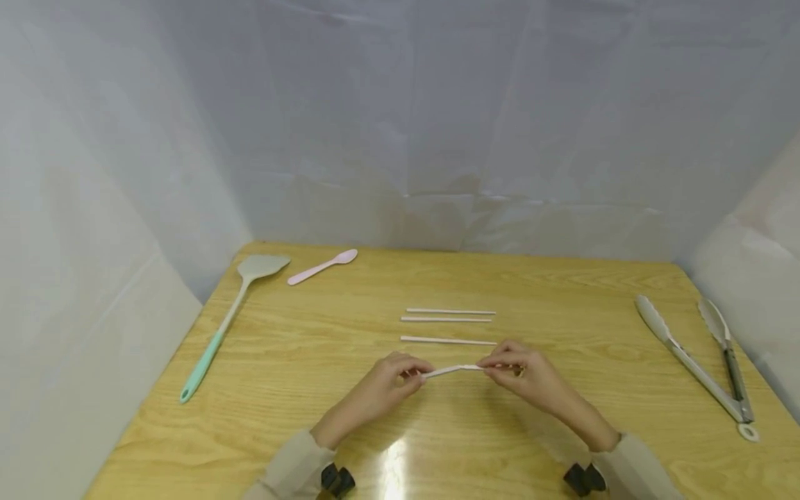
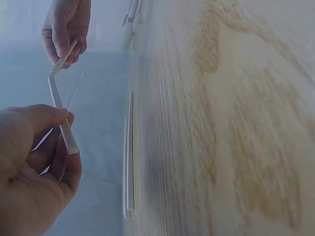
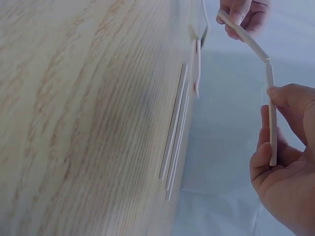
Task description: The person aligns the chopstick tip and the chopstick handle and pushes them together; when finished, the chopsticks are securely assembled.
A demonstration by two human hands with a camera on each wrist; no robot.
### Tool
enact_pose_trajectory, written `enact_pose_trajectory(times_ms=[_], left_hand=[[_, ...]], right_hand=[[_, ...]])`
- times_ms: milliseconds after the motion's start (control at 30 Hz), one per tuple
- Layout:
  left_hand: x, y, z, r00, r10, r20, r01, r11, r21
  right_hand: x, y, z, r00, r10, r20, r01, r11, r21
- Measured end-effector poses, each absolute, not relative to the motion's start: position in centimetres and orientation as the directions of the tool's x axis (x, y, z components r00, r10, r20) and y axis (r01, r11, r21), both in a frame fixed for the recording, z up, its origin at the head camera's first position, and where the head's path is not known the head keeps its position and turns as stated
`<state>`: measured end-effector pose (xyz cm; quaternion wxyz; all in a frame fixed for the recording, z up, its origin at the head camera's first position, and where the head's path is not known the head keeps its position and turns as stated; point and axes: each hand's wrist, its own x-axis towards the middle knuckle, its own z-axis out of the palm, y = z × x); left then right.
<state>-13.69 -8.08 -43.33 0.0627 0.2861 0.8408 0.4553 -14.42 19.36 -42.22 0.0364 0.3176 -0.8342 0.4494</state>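
A pale chopstick [image 1: 446,371], bent at a kink near its middle, is held above the table between both hands. My left hand [image 1: 390,383] pinches one end between thumb and fingers; my right hand [image 1: 521,375] pinches the other. In the left wrist view the two halves of the chopstick [image 2: 55,91] meet at an angle, and in the right wrist view the kink of the chopstick [image 3: 267,60] shows as a cracked joint. Beyond the hands, three straight chopsticks [image 1: 446,340] lie roughly parallel on the wooden table [image 1: 312,430].
A spatula [image 1: 231,312] with a green handle lies at the left, and a pink spoon [image 1: 321,267] near the back edge. Spread metal tongs [image 1: 700,368] rest at the right. Pale sheeting [image 1: 437,125] hangs behind the table and along its sides.
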Motion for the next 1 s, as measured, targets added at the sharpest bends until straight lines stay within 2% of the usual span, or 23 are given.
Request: enact_pose_trajectory(times_ms=[233, 667, 867, 1000], left_hand=[[-13.7, -8.1, -43.2, -0.822, 0.540, 0.179, 0.450, 0.426, 0.785], [-13.7, -7.8, -43.2, -0.841, 0.501, 0.205, 0.427, 0.382, 0.820], [-13.6, -7.5, -43.4, -0.842, 0.468, 0.268, 0.449, 0.333, 0.829], [-13.5, -7.3, -43.3, -0.843, 0.442, 0.306, 0.467, 0.318, 0.825]], right_hand=[[-14.5, 19.4, -42.1, -0.770, -0.488, 0.411, -0.626, 0.449, -0.638], [-14.5, 19.4, -42.0, -0.769, -0.484, 0.418, -0.630, 0.457, -0.628], [-14.3, 19.0, -42.0, -0.778, -0.442, 0.446, -0.623, 0.453, -0.638], [-14.0, 18.5, -41.9, -0.762, -0.414, 0.498, -0.647, 0.437, -0.625]])
